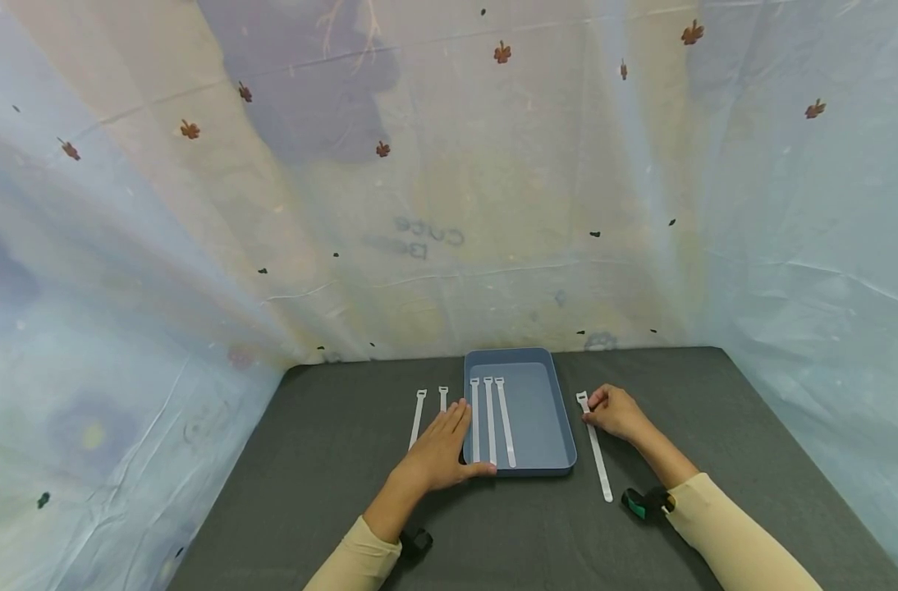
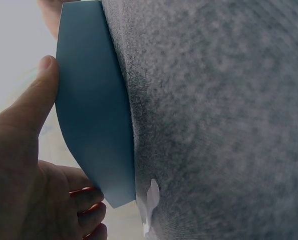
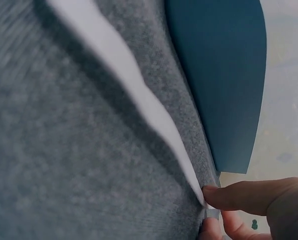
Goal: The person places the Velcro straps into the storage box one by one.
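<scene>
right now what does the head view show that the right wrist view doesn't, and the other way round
Only the head view: three white strips inside the blue tray, two more strips left of it, and the left hand.
Only the right wrist view: the wavy bends in another white strip, close up.
Both: the right hand pinching that strip, the tray, the grey cloth and the pale backdrop.

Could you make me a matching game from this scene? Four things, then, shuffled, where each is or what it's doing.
1. Left hand
2. Right hand
3. Tray
4. Three white straps

A. Lying inside the tray
B. Pinching a single strap
C. Blue-grey, standing on the dark tabletop
D. Touching the tray's rim

Pairs: 1-D, 2-B, 3-C, 4-A
</scene>
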Tool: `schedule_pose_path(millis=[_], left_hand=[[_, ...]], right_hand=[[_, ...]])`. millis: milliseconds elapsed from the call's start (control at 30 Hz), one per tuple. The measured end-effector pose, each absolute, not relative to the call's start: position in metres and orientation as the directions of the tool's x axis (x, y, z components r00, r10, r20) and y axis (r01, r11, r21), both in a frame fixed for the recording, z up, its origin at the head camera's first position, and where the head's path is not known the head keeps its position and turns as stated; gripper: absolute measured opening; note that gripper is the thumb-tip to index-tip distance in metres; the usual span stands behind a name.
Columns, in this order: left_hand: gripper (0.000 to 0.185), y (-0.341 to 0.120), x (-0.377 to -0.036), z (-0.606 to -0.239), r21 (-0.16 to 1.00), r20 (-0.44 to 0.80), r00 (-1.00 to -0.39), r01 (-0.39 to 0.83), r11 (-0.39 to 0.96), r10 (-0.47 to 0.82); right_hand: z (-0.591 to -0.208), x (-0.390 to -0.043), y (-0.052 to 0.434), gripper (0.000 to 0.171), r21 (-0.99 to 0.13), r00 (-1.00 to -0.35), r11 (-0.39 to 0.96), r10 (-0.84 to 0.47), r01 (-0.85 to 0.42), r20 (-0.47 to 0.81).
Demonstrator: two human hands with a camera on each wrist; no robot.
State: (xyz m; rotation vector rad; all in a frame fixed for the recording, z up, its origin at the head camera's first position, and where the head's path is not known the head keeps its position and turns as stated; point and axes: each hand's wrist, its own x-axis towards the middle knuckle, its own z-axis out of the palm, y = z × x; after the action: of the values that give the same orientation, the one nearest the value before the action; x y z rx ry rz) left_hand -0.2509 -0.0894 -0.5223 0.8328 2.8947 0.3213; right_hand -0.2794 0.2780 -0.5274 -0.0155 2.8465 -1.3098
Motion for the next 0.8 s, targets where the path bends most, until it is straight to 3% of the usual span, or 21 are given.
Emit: schedule_pose_path(millis=[533, 800], left_hand=[[0.118, -0.0903, -0.2491, -0.5202, 0.244, -0.039, -0.841, 0.515, 0.822, 0.539], [0.117, -0.09, -0.2487, -0.519, 0.244, -0.039, -0.839, 0.518, 0.82, 0.542]], right_hand=[[-0.5263, -0.2731, 0.2768, 0.022, -0.758, -0.997, 0.647, -0.05, -0.079, 0.061], [-0.5211, -0.2698, 0.2811, 0.018, -0.821, -0.997, 0.569, -0.083, -0.051, 0.004]])
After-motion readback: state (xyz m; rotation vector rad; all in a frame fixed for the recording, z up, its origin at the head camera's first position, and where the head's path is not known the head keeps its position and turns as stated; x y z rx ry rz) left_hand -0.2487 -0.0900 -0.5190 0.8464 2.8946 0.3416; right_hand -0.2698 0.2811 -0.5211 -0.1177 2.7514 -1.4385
